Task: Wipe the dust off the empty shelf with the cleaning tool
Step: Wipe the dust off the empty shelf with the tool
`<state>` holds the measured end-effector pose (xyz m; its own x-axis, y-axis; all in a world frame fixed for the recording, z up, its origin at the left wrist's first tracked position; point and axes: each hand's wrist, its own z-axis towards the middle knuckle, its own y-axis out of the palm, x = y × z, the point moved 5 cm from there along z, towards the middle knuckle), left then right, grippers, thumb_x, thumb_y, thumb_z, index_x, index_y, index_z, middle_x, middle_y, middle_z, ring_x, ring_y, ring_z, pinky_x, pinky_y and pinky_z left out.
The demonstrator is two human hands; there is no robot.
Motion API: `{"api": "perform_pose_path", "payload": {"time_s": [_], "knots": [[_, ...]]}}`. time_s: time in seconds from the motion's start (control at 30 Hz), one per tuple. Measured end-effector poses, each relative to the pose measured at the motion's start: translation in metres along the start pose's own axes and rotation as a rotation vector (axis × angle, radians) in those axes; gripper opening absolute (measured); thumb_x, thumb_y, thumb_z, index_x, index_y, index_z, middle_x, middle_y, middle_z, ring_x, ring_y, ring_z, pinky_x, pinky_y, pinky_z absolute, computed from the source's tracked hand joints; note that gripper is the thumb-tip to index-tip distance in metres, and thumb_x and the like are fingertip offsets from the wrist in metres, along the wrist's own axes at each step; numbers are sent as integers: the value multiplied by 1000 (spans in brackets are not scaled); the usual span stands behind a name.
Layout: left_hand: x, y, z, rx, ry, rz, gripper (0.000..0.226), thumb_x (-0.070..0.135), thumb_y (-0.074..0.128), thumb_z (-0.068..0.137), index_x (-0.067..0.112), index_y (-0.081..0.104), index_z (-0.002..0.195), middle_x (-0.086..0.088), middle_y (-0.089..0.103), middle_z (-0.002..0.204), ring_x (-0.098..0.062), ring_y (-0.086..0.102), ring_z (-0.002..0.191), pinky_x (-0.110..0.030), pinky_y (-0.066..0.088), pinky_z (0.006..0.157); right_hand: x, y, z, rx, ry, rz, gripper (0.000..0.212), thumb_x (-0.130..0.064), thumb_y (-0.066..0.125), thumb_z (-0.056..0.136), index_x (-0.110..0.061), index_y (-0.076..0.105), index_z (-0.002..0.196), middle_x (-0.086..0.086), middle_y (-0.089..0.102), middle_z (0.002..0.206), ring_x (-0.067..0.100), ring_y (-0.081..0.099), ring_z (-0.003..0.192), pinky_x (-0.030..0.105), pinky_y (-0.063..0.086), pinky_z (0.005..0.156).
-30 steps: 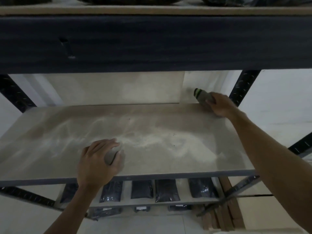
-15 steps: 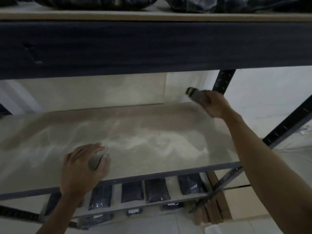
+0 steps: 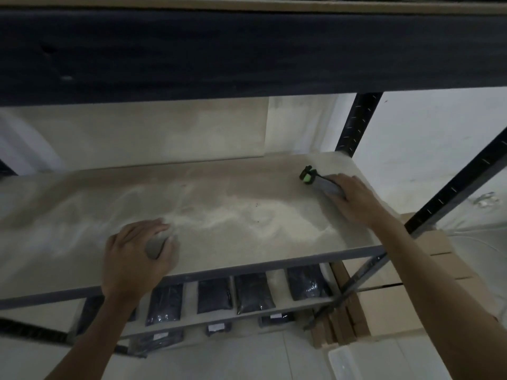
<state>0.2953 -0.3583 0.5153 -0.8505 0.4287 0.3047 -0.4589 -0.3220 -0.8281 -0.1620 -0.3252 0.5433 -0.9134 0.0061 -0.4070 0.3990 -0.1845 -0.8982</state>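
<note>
The empty shelf board point(image 3: 247, 187) is pale and streaked with white dust across its middle. My right hand point(image 3: 354, 198) grips the grey handle of the cleaning tool point(image 3: 319, 181), whose green and black head rests on the board near the back right corner. My left hand point(image 3: 137, 256) lies palm down near the front edge, left of centre, closed over a small grey pad point(image 3: 156, 245) that shows between thumb and fingers.
A dark beam of the upper shelf point(image 3: 247, 50) hangs close overhead. Black perforated uprights point(image 3: 356, 122) stand at the right. The lower shelf holds several dark packets point(image 3: 253, 293). Cardboard boxes point(image 3: 397, 297) sit at the lower right.
My right hand has brought the cleaning tool down from the back wall onto the shelf board and slightly forward. My left hand stays on the front part of the board.
</note>
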Motion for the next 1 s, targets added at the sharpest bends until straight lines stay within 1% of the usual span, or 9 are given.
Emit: {"api": "perform_pose_path", "payload": {"time_s": [0.17, 0.27, 0.37, 0.5, 0.6, 0.67, 0.83, 0.93, 1.0], "knots": [[-5, 4, -1, -6, 7, -7, 35, 47, 59, 87, 22, 73, 107, 2, 73, 119, -22, 65, 109, -41, 45, 91, -58, 15, -43, 3, -49, 173, 42, -34, 48, 94, -11, 61, 126, 8, 69, 105, 26, 63, 87, 37, 50, 75], [-5, 4, -2, 0, -4, -7, 35, 46, 58, 87, 22, 74, 107, 3, 73, 119, -21, 64, 110, -40, 43, 92, -83, 23, -56, 2, -36, 221, 37, -29, 48, 94, -6, 62, 120, 7, 66, 97, 24, 62, 82, 25, 43, 65], [-5, 4, -2, 2, 5, -25, 37, 48, 57, 88, 22, 74, 107, 3, 73, 119, -21, 64, 110, -40, 44, 92, -76, 13, -44, -49, 52, 197, 31, -20, 51, 101, -4, 60, 127, 15, 69, 110, 31, 66, 97, 28, 51, 77], [-5, 3, -2, -5, -9, -23, 34, 48, 58, 88, 24, 73, 107, 5, 73, 119, -20, 63, 110, -40, 44, 92, -42, -18, -1, 130, 104, 80, 49, -32, 44, 96, 1, 58, 129, 24, 65, 118, 38, 62, 104, 33, 42, 82], [-5, 2, -2, -5, -17, -38, 34, 48, 57, 88, 24, 73, 108, 6, 72, 120, -19, 63, 110, -41, 44, 94, -25, -3, 11, 49, 143, -26, 46, -34, 46, 98, -4, 58, 131, 22, 64, 117, 41, 60, 104, 42, 47, 89], [-5, 2, -3, -5, -19, -40, 34, 47, 58, 88, 24, 72, 108, 5, 72, 119, -19, 63, 109, -41, 44, 95, -24, 10, 8, 39, 101, -31, 50, -41, 40, 95, -8, 60, 127, 17, 66, 109, 38, 60, 95, 45, 49, 85], [-4, 2, -4, 10, -29, -70, 34, 46, 61, 87, 23, 71, 109, 3, 73, 117, -19, 63, 108, -39, 41, 97, -62, 27, -24, 28, -15, 40, 47, -38, 42, 94, -11, 61, 126, 13, 68, 108, 33, 63, 89, 42, 51, 76], [-5, 2, -4, 3, -25, -64, 34, 47, 59, 87, 23, 71, 108, 3, 73, 117, -20, 64, 108, -41, 44, 96, -93, 37, -50, 31, -49, 131, 26, -18, 52, 99, -1, 62, 117, 12, 65, 92, 29, 61, 78, 31, 44, 64], [-6, 3, -5, -5, -28, -50, 33, 48, 59, 88, 25, 71, 108, 5, 73, 118, -19, 63, 109, -41, 44, 95, -116, 40, -69, 44, -85, 211, 28, -19, 48, 99, 0, 62, 114, 4, 60, 89, 18, 56, 72, 25, 40, 61]]}}
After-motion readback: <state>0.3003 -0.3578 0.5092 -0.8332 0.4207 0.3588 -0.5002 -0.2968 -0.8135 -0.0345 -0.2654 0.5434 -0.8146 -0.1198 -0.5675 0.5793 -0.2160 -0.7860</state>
